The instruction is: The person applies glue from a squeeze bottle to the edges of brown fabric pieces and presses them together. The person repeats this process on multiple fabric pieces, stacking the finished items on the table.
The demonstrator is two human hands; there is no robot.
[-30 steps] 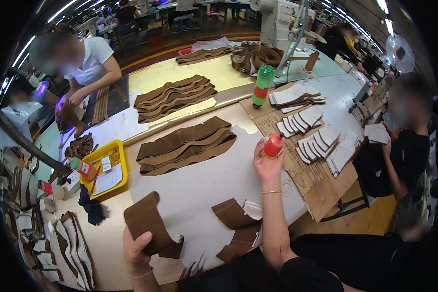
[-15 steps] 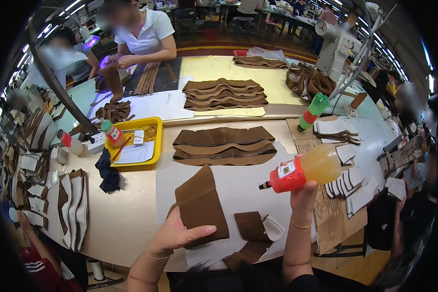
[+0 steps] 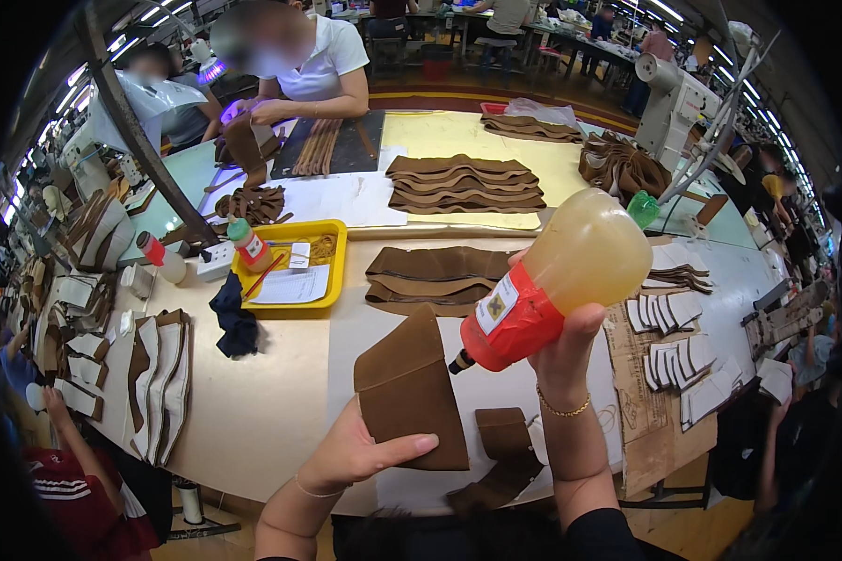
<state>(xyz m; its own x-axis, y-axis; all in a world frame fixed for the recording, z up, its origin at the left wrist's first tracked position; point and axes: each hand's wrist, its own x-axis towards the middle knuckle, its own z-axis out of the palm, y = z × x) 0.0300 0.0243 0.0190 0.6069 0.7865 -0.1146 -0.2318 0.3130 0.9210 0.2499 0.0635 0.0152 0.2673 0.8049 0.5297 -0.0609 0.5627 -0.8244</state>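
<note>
My left hand [image 3: 346, 453] pinches a flat brown leather-like piece [image 3: 412, 388], thumb on its face, and holds it up over the table. My right hand [image 3: 571, 360] is wrapped round a squeeze bottle [image 3: 594, 252] of cloudy yellowish liquid with a red-taped neck. Tilted downward, the bottle points its black nozzle at the right edge of the brown piece; whether the tip touches it I cannot tell. Below my hands another brown strip [image 3: 503, 435] lies bent on white paper, partly covered by my right forearm.
Beyond my hands lie wavy brown strips [image 3: 430, 266]. A yellow tray [image 3: 339, 271] holds paper and a bottle, beside a dark cloth [image 3: 234, 316]. White-backed pieces [image 3: 166, 379] sit left, others on cardboard [image 3: 641, 425] right. Opposite, a person [image 3: 323, 65] works near a sewing machine [image 3: 669, 103].
The bottle has come left and closer, tilting more steeply, its nozzle now by the brown piece's edge. My left hand still holds the piece. The whole view has shifted slightly.
</note>
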